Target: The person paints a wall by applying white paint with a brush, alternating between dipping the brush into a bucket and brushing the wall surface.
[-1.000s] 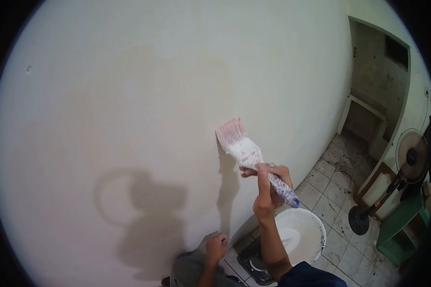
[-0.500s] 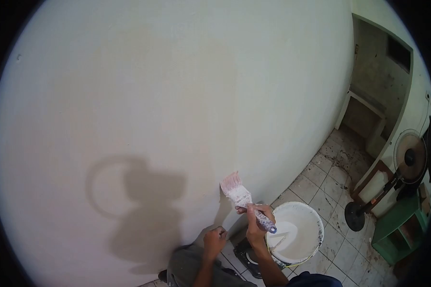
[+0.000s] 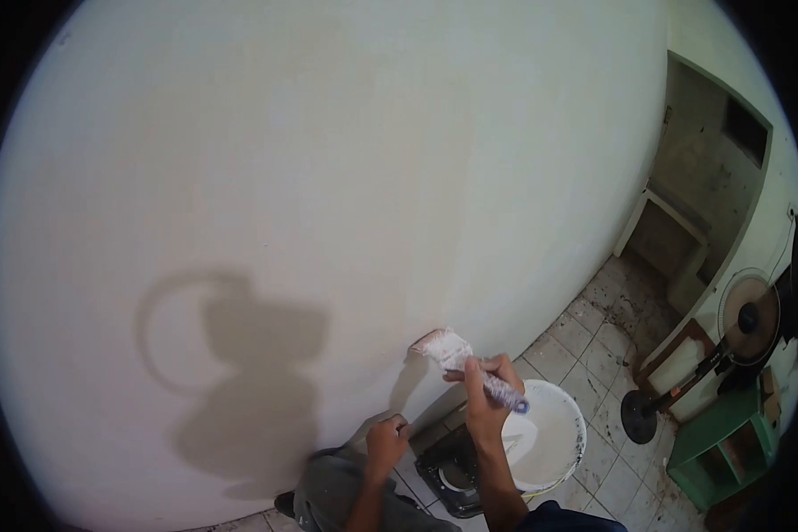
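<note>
My right hand is closed round the handle of a paintbrush, which is coated in white paint. The bristles are pressed and bent against the pale wall. Low by the wall, over my knee, my left hand is curled into a loose fist, and nothing shows in it. A white bucket of whitish paint stands on the floor just right of my right forearm, which hides part of its rim. A white flat piece lies inside the bucket.
Beside the bucket, a black object with a round part sits on the tiles. Paint-spotted floor tiles run to the right. A standing fan and a green shelf unit are there, with a doorway behind.
The brush has shifted slightly right and down in my right hand, and its bristles, spread before, are now bent on the wall. The left hand stays curled. The view has tilted a little.
</note>
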`<state>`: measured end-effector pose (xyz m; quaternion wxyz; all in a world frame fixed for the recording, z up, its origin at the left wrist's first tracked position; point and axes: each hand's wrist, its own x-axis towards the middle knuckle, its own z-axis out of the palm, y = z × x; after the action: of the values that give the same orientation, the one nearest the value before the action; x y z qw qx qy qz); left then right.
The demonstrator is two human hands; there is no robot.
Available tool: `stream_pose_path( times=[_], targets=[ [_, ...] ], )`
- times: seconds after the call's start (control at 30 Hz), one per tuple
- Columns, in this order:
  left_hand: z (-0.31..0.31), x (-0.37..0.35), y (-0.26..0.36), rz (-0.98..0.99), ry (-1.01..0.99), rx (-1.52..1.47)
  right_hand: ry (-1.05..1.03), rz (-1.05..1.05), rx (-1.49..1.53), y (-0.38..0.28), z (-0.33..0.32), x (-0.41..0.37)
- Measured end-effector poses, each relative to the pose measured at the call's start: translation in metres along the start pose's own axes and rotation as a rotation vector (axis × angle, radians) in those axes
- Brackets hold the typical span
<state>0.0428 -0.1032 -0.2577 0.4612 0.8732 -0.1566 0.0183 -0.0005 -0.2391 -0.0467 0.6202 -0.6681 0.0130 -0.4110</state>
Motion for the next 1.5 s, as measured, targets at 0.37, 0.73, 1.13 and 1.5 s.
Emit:
stream_pose_path(
  times=[0.37, 0.73, 1.13, 1.5],
  targets=[
    [0.003, 0.001, -0.009, -0.018, 0.014, -0.043, 0.031, -0.364, 0.313, -0.094, 0.042, 0.083],
    [0.001, 0.0, -0.013, -0.021, 0.028, -0.039, 0.047, -0.764, 0.394, -0.171, 0.07, 0.151],
    [0.001, 0.0, -0.015, 0.008, 0.076, 0.014, 0.172, -1.008, 0.384, -0.195, 0.073, 0.165],
    [-0.003, -0.003, -0.011, -0.039, 0.053, -0.016, 0.052, -0.904, 0.215, -0.144, 0.065, 0.133]
  ],
)
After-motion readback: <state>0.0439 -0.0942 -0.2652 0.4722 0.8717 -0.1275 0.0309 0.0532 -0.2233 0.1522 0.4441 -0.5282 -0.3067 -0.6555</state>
